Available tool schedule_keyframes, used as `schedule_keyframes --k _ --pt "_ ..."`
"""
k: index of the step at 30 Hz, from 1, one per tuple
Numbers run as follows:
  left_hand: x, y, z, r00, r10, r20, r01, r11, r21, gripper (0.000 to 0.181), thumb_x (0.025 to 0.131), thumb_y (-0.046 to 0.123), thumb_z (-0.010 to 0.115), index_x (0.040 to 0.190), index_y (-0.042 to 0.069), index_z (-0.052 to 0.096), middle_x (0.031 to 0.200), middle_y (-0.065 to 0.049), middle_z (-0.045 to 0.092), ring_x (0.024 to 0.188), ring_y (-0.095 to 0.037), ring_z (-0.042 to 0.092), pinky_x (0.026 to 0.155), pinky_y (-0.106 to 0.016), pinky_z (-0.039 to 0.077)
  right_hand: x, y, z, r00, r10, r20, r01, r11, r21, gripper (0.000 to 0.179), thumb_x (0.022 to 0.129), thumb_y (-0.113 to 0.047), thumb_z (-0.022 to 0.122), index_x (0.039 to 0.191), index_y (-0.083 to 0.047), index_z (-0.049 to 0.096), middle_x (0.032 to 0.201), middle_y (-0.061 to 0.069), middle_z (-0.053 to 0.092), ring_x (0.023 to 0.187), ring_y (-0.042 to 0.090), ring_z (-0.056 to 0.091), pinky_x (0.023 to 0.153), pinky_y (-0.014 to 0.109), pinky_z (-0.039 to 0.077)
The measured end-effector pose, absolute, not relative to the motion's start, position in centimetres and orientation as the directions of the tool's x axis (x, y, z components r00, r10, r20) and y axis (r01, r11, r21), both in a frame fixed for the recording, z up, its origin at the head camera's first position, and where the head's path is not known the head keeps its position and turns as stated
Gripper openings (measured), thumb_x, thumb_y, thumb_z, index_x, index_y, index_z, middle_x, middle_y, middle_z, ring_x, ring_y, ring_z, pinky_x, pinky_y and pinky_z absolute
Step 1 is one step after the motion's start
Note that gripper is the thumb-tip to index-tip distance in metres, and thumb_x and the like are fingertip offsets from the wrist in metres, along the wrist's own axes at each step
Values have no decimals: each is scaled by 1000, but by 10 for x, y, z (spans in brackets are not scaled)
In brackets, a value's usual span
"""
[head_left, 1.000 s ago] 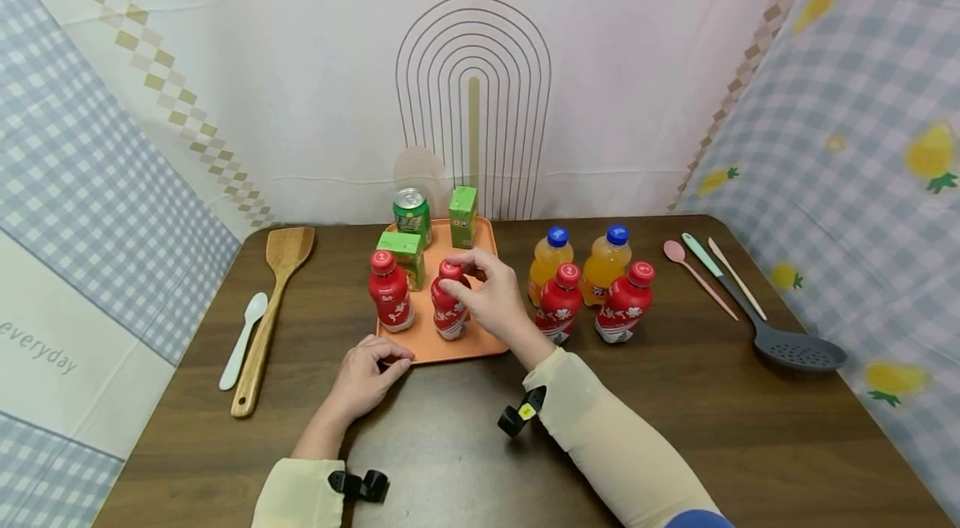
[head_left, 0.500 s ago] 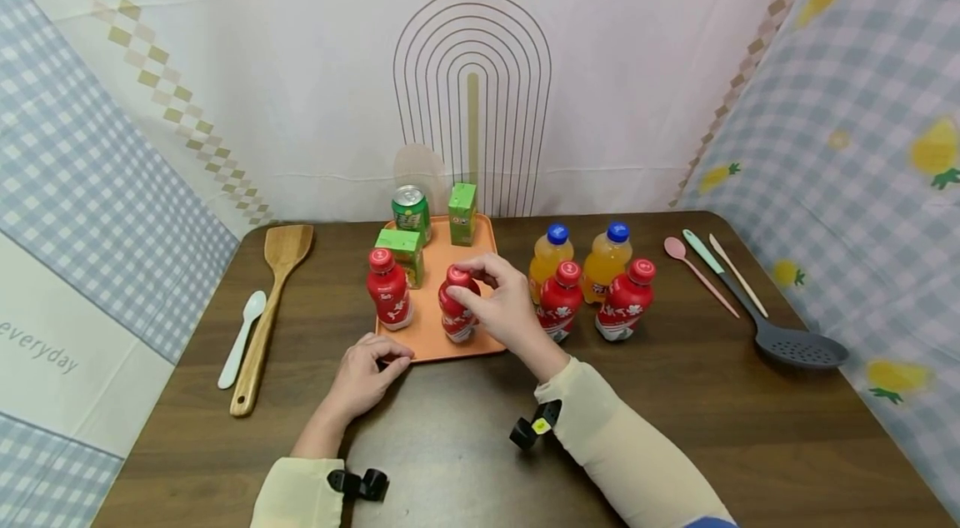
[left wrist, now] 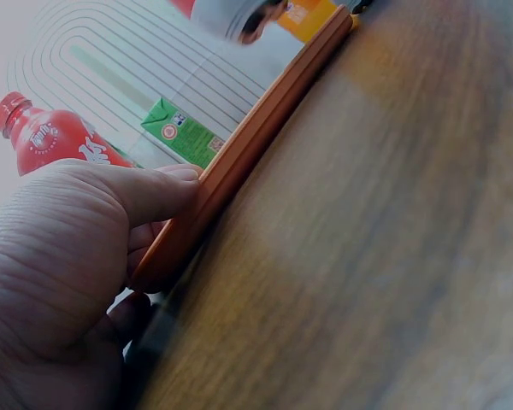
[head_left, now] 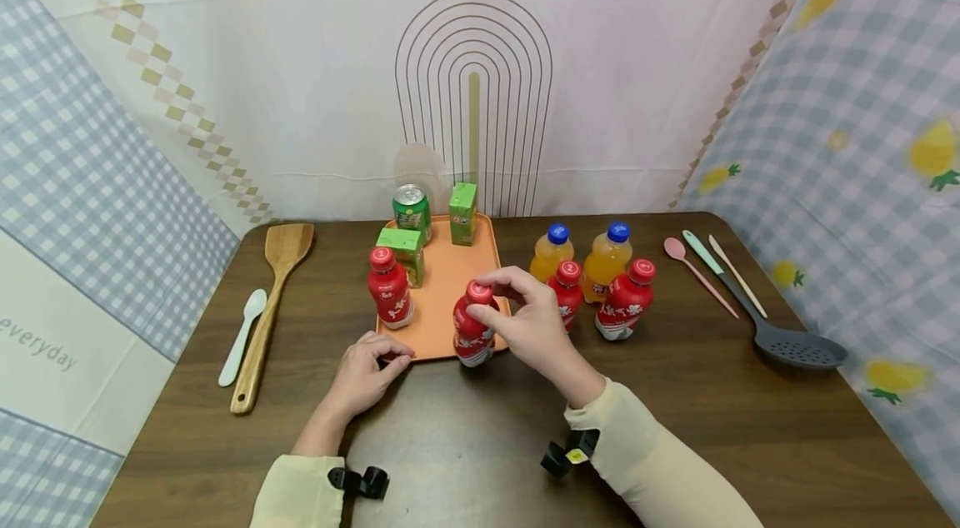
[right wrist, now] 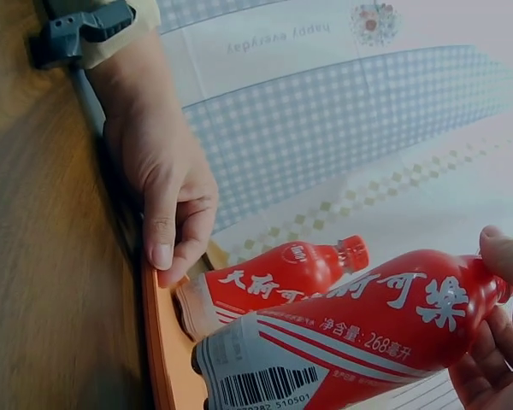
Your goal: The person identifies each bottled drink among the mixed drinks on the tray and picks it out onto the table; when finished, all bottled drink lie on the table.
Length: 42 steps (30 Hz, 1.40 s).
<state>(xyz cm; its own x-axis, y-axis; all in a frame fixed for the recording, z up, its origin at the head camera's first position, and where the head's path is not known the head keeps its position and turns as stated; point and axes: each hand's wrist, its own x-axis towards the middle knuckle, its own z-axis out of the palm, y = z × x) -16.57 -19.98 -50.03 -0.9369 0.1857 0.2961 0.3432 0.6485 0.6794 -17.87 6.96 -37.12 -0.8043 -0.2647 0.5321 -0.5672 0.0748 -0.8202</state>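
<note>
My right hand (head_left: 536,324) pinches a red-labelled cola bottle (head_left: 472,336) at its cap and neck. Its base hangs above the front edge of an orange tray (head_left: 450,266), apart from it in the left wrist view. My left hand (head_left: 363,374) grips the tray's near left corner, thumb (left wrist: 167,190) on top of the rim. Standing on the tray are another red cola bottle (head_left: 390,295) at the left, a green can (head_left: 411,213) and two green drink cartons, one upright at the back (head_left: 462,216) and one (head_left: 408,253) behind that bottle.
Right of the tray stand two orange drink bottles (head_left: 607,266) with blue caps and two red cola bottles (head_left: 625,303). A wooden spatula (head_left: 262,336) and white spoon (head_left: 243,336) lie at the left. At the right lie a slotted turner (head_left: 798,347), a pink spoon (head_left: 697,276) and a thin stick-like utensil (head_left: 738,278).
My right hand has carried the cola bottle from the tray's middle toward the front right, over the near edge. My left hand has stayed at the tray corner.
</note>
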Motion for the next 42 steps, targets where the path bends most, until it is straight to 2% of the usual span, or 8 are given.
schedule_keyframes --k 6,13,20,25,36,42 --pt "-166 -200 -501 -935 187 302 349 647 678 6 84 15 75 87 20 75 86 15 67 84 -8 54 71 -29 46 -162 93 -362 -797 -264 543 -585 112 -803 29 78 7 75 104 1 65 101 11 66 88 20 60 75 30 53" --pt "-166 -200 -501 -949 179 260 312 657 687 5 86 18 74 89 22 75 87 17 66 87 -7 54 74 -30 46 -153 125 -366 -827 -213 520 -553 145 -821 30 76 9 76 103 0 65 101 9 65 86 17 60 74 34 54" --pt "-165 -200 -502 -944 176 280 324 658 680 5 85 17 74 88 20 75 86 15 67 86 -9 55 73 -29 45 -151 158 -375 -838 -154 524 -545 183 -818 32 73 13 76 102 4 65 100 13 64 88 14 60 77 24 52" --pt "-165 -199 -500 -946 170 275 317 652 689 6 85 15 74 88 20 75 86 15 67 86 -9 54 73 -30 45 -152 181 -381 -833 -98 544 -550 246 -798 32 72 13 76 102 5 66 97 13 66 85 13 60 73 24 52" --pt "-166 -199 -500 -943 181 280 328 655 681 5 85 16 74 88 19 75 85 15 67 85 -8 54 73 -29 45 -148 226 -388 -839 54 541 -476 407 -779 33 73 12 77 103 7 66 97 7 66 86 6 61 80 18 50" --pt "-165 -199 -500 -944 178 279 325 665 673 4 85 19 75 89 19 75 86 15 67 85 -8 54 73 -29 46 -144 244 -390 -846 131 517 -421 431 -798 33 73 12 77 103 7 66 96 -5 65 85 8 61 79 18 50"
